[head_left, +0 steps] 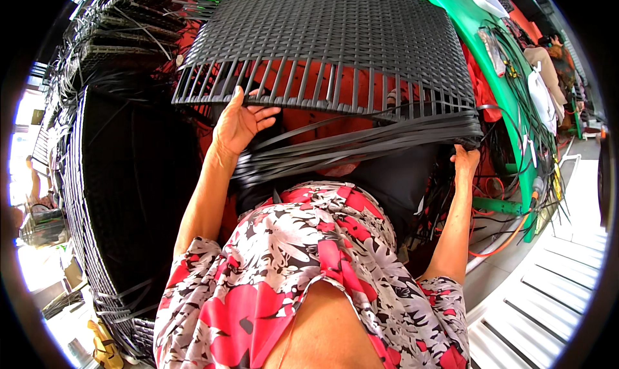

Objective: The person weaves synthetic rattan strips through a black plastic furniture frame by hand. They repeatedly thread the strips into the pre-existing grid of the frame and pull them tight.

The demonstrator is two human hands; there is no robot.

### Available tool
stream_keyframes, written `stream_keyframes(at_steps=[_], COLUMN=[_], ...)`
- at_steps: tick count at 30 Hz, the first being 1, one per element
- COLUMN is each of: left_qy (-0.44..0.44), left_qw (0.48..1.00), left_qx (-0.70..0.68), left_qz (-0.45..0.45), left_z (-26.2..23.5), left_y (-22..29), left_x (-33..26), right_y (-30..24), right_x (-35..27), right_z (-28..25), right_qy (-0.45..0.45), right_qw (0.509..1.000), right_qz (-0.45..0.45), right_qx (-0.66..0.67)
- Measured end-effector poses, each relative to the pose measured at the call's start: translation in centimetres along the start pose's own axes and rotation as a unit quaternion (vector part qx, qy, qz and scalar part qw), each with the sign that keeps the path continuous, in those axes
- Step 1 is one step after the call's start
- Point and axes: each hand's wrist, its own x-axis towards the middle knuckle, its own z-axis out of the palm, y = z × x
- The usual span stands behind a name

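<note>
A black woven wicker panel is tilted before me, with bare ribs along its near edge. A bundle of long flat black plastic strips runs from its right corner across to my lap. My left hand is at the near rim, left of its middle, thumb up and fingers spread, holding no strip that I can see. At the right corner, my right hand is closed at the end of the strips; its fingertips are partly hidden.
A large black woven piece stands at my left, below stacked wicker parts. On the right is a green table with loose strips and tools. An orange cable hangs beside it, above a white slatted surface.
</note>
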Motion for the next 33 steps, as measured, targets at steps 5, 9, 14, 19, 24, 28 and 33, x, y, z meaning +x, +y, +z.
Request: stream_keyframes(at_steps=[5, 9, 14, 19, 24, 28, 33], left_qy=[0.033, 0.143, 0.147, 0.186, -0.088, -0.412, -0.406], left_qw=[0.999, 0.987, 0.986, 0.905, 0.82, 0.629, 0.802], left_qx=[0.011, -0.056, -0.069, 0.379, 0.541, 0.578, 0.419], left_qz=[-0.017, -0.04, -0.03, -0.048, 0.165, 0.317, -0.13], left_z=[-1.4, 0.1, 1.0, 6.0, 16.3, 24.7, 28.7], left_y=[-0.7, -0.3, -0.7, 1.4, -0.8, -6.5, -10.4], left_x=[-0.2, -0.5, -1.6, -6.1, -4.8, -1.5, -2.9], right_y=[1.7, 2.8, 5.1, -3.2, -13.4, -18.9, -19.6], right_x=[-0.7, -1.8, -1.4, -7.2, -12.9, -15.6, -16.7], right_z=[0.5, 1.0, 0.2, -6.0, -8.5, -9.1, -9.5], right_qy=[0.009, 0.012, -0.041, -0.13, -0.149, -0.234, -0.065], right_qw=[1.0, 1.0, 0.992, 0.96, 0.969, 0.942, 0.925], right_qz=[-0.001, 0.008, 0.054, -0.096, -0.115, -0.221, -0.299], right_qx=[-0.001, 0.001, -0.11, -0.23, -0.156, -0.101, -0.227])
